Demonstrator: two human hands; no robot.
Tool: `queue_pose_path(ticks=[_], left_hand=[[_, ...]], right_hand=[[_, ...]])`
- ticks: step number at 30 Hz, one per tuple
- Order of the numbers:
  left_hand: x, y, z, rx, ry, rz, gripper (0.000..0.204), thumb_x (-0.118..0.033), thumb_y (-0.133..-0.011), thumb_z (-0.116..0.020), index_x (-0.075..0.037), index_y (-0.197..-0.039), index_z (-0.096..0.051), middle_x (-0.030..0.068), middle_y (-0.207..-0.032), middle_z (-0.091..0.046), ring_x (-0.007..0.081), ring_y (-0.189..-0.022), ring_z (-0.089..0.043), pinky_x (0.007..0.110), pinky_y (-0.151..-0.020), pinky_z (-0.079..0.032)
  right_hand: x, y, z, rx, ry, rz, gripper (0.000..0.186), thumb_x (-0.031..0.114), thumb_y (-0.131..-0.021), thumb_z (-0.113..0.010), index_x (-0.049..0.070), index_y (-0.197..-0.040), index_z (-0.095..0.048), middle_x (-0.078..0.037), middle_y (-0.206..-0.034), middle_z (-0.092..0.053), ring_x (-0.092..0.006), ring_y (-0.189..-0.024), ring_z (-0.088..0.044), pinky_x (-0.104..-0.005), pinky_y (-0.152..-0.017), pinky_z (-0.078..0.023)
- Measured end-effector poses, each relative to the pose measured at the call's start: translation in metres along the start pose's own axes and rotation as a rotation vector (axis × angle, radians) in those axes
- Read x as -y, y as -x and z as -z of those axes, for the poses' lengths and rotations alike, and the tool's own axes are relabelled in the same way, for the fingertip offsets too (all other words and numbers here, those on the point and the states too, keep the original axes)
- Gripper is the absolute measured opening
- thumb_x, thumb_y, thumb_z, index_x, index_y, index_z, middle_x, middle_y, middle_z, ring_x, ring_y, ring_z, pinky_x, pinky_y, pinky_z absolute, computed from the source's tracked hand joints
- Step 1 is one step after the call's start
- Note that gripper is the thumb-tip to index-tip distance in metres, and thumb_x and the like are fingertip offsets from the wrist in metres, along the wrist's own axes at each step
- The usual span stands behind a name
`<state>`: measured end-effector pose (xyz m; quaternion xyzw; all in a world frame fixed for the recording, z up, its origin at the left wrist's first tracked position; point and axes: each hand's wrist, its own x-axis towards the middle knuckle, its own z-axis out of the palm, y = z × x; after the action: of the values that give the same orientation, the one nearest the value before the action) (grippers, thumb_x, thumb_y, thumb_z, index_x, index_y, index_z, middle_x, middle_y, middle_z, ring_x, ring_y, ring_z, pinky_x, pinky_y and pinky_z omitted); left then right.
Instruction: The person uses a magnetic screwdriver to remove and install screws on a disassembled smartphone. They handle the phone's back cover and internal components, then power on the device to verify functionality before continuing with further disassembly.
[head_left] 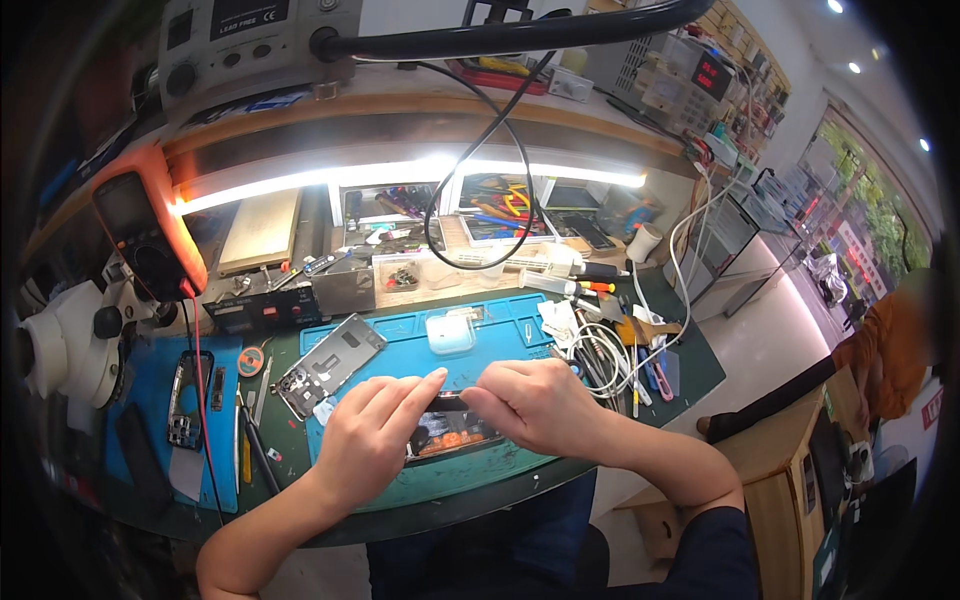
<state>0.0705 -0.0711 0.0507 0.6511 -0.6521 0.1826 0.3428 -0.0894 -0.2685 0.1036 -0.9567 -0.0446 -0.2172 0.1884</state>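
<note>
Between my hands is a dark, glossy phone (455, 432), tilted above the mat, with orange reflections on its face. My left hand (375, 425) is closed at its left and upper edge, the index finger stretched along the top. My right hand (540, 405) is closed on its upper right edge, the thumb pressed at the rim. My fingers hide parts of the phone's edges. Beyond my left hand lies a grey phone back panel (335, 362) with exposed parts at one end. A small white, rounded case (450, 333) rests on the blue work mat (500, 350) behind the phone.
At left, a phone frame (190, 395) lies on another blue mat beside a microscope (75, 345) and an orange multimeter (150, 220). Cables and tools (610, 350) crowd the right side. A black cable loop (430, 215) hangs overhead. Another person (880, 350) is at far right.
</note>
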Motion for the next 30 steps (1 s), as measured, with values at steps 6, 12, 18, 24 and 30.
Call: queue_pose_path(ticks=[6, 12, 18, 24, 30], left_hand=[[-0.012, -0.008, 0.001, -0.055, -0.121, -0.092, 0.054, -0.001, -0.087, -0.071, -0.001, -0.141, -0.069, 0.0121, -0.111, -0.076, 0.0271, -0.094, -0.073, 0.040, -0.082, -0.060], [-0.030, -0.009, -0.007, 0.118, 0.360, 0.310, 0.068, -0.009, -0.097, -0.080, 0.000, -0.157, -0.049, 0.0196, -0.112, -0.078, 0.0367, -0.095, -0.075, 0.043, -0.083, -0.061], [-0.020, -0.017, -0.003, 0.236, 0.492, 0.326, 0.086, -0.020, -0.095, -0.085, 0.001, -0.164, -0.037, 0.0243, -0.135, -0.069, 0.0424, -0.127, -0.066, 0.047, -0.107, -0.054], [-0.013, 0.002, 0.021, 0.158, 0.276, 0.274, 0.102, -0.026, -0.090, -0.090, 0.002, -0.168, -0.031, 0.0245, -0.162, -0.049, 0.0434, -0.146, -0.049, 0.051, -0.122, -0.041], [0.009, 0.033, 0.016, 0.002, 0.156, 0.322, 0.091, -0.012, -0.094, -0.082, 0.003, -0.167, -0.031, 0.0245, -0.155, -0.057, 0.0416, -0.141, -0.054, 0.052, -0.121, -0.040]], right_hand=[[0.004, 0.009, 0.011, 0.020, -0.131, -0.187, 0.034, 0.030, -0.109, -0.067, 0.004, -0.088, -0.068, -0.012, -0.076, -0.068, -0.0344, -0.064, -0.067, -0.0450, -0.059, -0.053], [0.004, 0.007, 0.023, 0.029, -0.247, -0.280, 0.033, 0.035, -0.107, -0.073, 0.003, -0.112, -0.071, -0.010, -0.082, -0.074, -0.0252, -0.069, -0.072, -0.0379, -0.065, -0.056], [-0.018, 0.000, 0.039, 0.174, -0.769, -0.524, 0.025, 0.017, -0.102, -0.080, 0.003, -0.122, -0.074, -0.001, -0.086, -0.074, -0.0054, -0.071, -0.068, -0.0220, -0.062, -0.053], [-0.175, 0.010, 0.067, -0.640, -0.854, -0.874, 0.017, 0.023, -0.105, -0.074, 0.006, -0.108, -0.072, -0.003, -0.089, -0.074, -0.0095, -0.078, -0.069, -0.0241, -0.068, -0.055], [-0.321, -0.058, 0.085, -1.031, -0.619, -0.724, 0.019, 0.013, -0.110, -0.063, -0.003, -0.119, -0.069, -0.017, -0.109, -0.079, -0.0198, -0.085, -0.079, -0.0281, -0.066, -0.062]])
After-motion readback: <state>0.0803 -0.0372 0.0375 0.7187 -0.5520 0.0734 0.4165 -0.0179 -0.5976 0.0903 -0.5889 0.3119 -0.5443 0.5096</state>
